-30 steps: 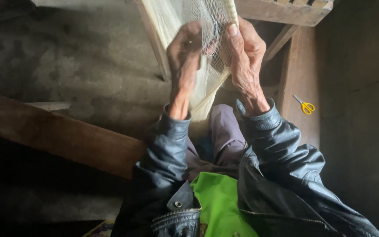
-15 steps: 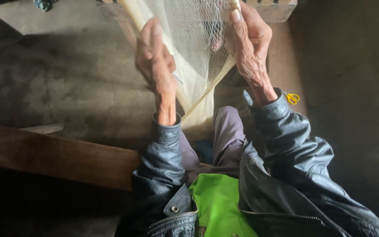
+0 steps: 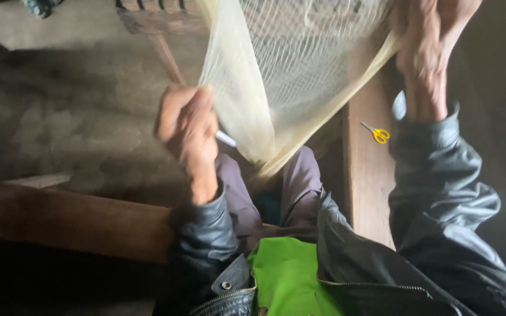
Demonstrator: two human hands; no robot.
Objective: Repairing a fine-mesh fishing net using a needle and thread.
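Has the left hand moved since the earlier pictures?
Yes. The left hand has gone down and away from the right hand, toward the wooden beam.

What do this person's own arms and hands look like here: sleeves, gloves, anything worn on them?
Both arms wear a dark, shiny leather-like jacket with creased sleeves ending at the wrists. The left hand and right hand are bare: no gloves, and no rings or watch that I can make out. The left cuff is plain; the right cuff flares open a little. A metal zip and a snap button show near the jacket front, over a bright green top.
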